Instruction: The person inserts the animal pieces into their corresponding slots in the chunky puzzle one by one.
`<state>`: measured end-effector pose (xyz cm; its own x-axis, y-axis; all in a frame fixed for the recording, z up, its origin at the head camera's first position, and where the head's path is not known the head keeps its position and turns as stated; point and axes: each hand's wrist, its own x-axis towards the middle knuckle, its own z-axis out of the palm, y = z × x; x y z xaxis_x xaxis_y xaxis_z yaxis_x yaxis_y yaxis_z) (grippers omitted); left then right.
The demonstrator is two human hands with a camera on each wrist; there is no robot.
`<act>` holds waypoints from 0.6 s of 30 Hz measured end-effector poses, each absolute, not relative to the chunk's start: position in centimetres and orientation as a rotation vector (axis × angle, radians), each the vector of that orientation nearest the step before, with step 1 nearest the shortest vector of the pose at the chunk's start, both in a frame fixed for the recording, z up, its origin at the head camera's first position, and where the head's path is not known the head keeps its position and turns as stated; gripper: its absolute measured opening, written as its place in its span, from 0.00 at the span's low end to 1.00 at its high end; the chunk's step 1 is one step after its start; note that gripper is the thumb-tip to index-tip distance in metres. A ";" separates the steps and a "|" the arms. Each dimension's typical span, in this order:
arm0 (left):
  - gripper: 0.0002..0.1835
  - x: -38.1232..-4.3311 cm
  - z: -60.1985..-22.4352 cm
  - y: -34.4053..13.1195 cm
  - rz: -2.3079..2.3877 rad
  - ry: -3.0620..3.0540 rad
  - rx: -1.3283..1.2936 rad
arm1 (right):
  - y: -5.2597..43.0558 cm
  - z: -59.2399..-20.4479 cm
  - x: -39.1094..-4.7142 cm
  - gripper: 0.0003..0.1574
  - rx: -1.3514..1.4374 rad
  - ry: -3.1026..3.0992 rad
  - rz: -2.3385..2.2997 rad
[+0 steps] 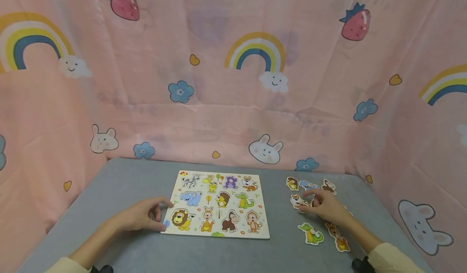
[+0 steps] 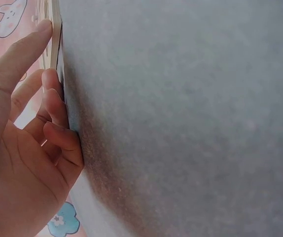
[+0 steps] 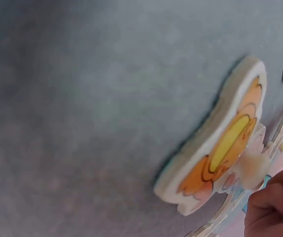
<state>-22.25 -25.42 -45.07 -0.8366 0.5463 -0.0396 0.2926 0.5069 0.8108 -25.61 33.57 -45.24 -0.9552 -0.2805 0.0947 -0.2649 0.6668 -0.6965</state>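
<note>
A pale animal puzzle board [image 1: 213, 235] lies on the table, left of centre, printed with several animals. My left hand [image 1: 140, 215] is at its left side, with the thumb and forefinger touching the edge near the front corner. In the left wrist view the thumb [image 2: 35, 42] meets the board's edge [image 2: 55, 37]. My right hand [image 1: 326, 206] is over the loose pieces on the right, its thumb and forefinger apart around a tiger piece [image 1: 297, 200]. The kangaroo piece [image 3: 225, 148] lies below that hand, large in the right wrist view.
Around the right hand lie a hedgehog piece [image 1: 292, 183], an elephant piece [image 1: 306, 185], a brown-and-white piece [image 1: 329, 186] and a crocodile piece [image 1: 311, 234]. Grey cloth covers the table [image 1: 182, 257]. Behind it hangs a pink patterned curtain [image 1: 219, 127].
</note>
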 end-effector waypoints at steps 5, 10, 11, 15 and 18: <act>0.31 -22.3 -45.0 -25.4 1.231 2.469 0.722 | 33.5 -45.2 -26.0 0.24 -0.518 2.873 -1.149; 0.31 -22.3 -45.0 -25.3 1.219 2.473 0.714 | 33.3 -45.3 -26.1 0.13 -0.660 2.895 -1.094; 0.31 -22.3 -45.0 -25.3 1.221 2.472 0.709 | 33.2 -45.3 -26.1 0.11 -0.686 2.899 -1.094; 0.31 -22.2 -45.0 -25.3 1.232 2.467 0.694 | 32.9 -45.1 -26.0 0.07 -0.717 2.920 -1.098; 0.31 -22.2 -44.9 -25.3 1.226 2.469 0.694 | 32.6 -45.0 -25.9 0.06 -0.691 2.937 -1.098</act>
<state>-22.21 -25.31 -44.91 -0.8390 0.5418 -0.0499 0.2878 0.5197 0.8045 -25.91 32.65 -44.97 -0.9051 -0.3695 0.2102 -0.4168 0.6740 -0.6099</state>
